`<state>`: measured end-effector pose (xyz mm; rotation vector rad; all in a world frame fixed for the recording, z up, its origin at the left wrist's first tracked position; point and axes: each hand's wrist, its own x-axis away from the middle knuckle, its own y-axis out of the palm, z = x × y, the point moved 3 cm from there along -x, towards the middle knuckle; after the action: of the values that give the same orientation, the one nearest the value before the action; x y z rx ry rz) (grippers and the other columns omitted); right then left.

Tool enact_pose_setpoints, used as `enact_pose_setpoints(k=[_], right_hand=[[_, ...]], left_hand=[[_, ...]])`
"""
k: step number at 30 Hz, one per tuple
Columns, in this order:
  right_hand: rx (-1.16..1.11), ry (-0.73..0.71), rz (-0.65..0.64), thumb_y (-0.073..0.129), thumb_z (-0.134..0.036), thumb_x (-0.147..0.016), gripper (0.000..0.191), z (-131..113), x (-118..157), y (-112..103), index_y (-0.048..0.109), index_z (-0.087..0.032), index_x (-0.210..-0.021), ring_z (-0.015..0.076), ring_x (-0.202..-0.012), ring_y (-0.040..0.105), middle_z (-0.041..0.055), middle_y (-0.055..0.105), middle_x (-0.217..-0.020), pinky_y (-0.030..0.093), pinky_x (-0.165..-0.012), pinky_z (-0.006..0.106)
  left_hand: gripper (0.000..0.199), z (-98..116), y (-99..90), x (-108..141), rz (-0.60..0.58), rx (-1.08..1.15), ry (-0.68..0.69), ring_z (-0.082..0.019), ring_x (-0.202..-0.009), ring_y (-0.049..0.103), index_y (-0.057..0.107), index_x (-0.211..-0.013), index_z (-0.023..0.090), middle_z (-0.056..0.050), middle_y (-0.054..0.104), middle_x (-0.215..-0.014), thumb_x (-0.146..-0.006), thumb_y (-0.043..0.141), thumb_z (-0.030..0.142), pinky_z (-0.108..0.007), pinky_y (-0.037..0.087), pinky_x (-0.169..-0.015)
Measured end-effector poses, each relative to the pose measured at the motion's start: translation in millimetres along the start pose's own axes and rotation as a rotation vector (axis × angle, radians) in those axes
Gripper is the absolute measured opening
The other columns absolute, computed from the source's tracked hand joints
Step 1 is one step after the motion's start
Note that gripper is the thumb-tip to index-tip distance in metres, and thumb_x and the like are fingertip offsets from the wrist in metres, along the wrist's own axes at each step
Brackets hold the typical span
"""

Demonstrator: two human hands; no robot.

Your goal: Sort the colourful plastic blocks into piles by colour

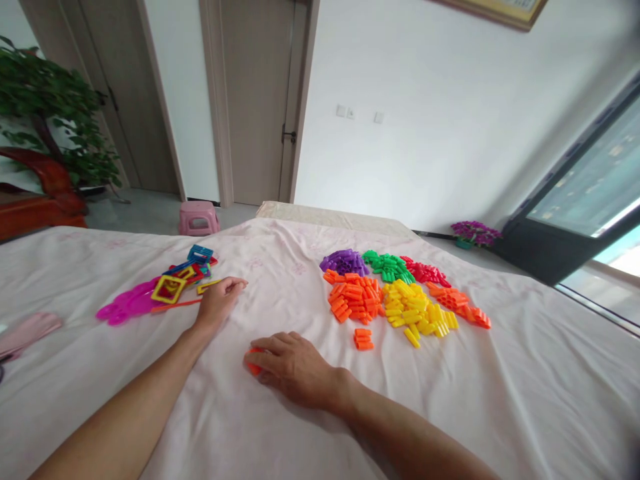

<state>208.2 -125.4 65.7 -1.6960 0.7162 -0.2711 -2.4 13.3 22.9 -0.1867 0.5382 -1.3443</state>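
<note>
1. On the cloth-covered surface (300, 420): one right hand (293, 367), fingers curled over orange plastic (255, 363); piece count hidden.
2. Left of it: one left hand (223, 299), fingers loosely curled beside the yellow frame (169, 289); cannot tell whether it pinches anything.
3. Right side: seven groups of tubes, namely one purple pile (344, 262), one green pile (390, 267), one red pile (426, 272), one yellow pile (417, 310), three orange groups (355, 298).

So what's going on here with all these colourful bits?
A person's right hand is over something orange on the pale cloth. The left hand is by a yellow piece near a magenta item; whether it grips anything is unclear. Small purple, green, red, orange and yellow pieces lie heaped to the right.
</note>
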Motion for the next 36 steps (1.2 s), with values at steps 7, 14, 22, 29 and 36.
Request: enact_pose_setpoints(k=[7, 14, 22, 29, 36], right_hand=[[0.167, 0.049, 0.023, 0.054, -0.042, -0.099, 0.026, 1.5, 1.0, 4.0, 0.06, -0.023, -0.115, 0.0191, -0.091, 0.059, 0.0046, 0.068, -0.105, 0.042, -0.079, 0.03], [0.071, 0.231, 0.075, 0.051, -0.023, -0.097, 0.014, 16.5, 8.4, -7.8, 0.064, -0.02, -0.101, 0.0176, -0.082, 0.063, 0.0044, 0.07, -0.091, 0.045, -0.077, 0.028], [-0.011, 0.674, 0.548, 0.045, -0.015, -0.094, 0.028, 115.5, 54.6, -89.1, 0.07, -0.018, -0.105, 0.0192, -0.1, 0.065, 0.0068, 0.073, -0.106, 0.046, -0.089, 0.029], [0.157, 0.931, 0.561, 0.045, -0.016, -0.091, 0.034, 175.8, 100.9, -112.3, 0.076, -0.019, -0.103, 0.0218, -0.099, 0.066, 0.0091, 0.073, -0.101, 0.046, -0.086, 0.03], [0.175, 0.913, 0.651, 0.05, -0.014, -0.085, 0.037, 179.0, 107.6, -112.7, 0.074, -0.017, -0.113, 0.021, -0.1, 0.065, 0.0112, 0.069, -0.113, 0.047, -0.089, 0.031]], left_hand=[[0.038, -5.6, 0.6, -2.2, -0.009, -0.035, -0.001, -0.024, -0.096, 0.069, 0.074, -0.098, 0.02, -0.007, 0.077, -0.101, -0.082, 0.056, 0.049, -0.03, 0.049, -0.083], [0.038, -12.4, 1.3, -4.0, -0.017, -0.031, -0.009, -0.025, -0.099, 0.069, 0.074, -0.098, 0.021, -0.007, 0.077, -0.104, -0.081, 0.057, 0.05, -0.03, 0.05, -0.086], [0.037, -4.1, -1.9, -1.7, -0.027, -0.063, -0.002, -0.026, -0.101, 0.069, 0.074, -0.095, 0.022, -0.006, 0.077, -0.103, -0.08, 0.056, 0.051, -0.032, 0.05, -0.088], [0.036, -6.7, -2.1, -3.1, -0.025, -0.085, 0.018, -0.025, -0.099, 0.069, 0.074, -0.095, 0.023, -0.005, 0.078, -0.101, -0.081, 0.056, 0.051, -0.031, 0.05, -0.087], [0.036, -6.3, -1.0, -4.2, -0.017, -0.099, 0.011, -0.024, -0.098, 0.069, 0.075, -0.095, 0.022, -0.004, 0.078, -0.1, -0.081, 0.056, 0.05, -0.03, 0.05, -0.085]])
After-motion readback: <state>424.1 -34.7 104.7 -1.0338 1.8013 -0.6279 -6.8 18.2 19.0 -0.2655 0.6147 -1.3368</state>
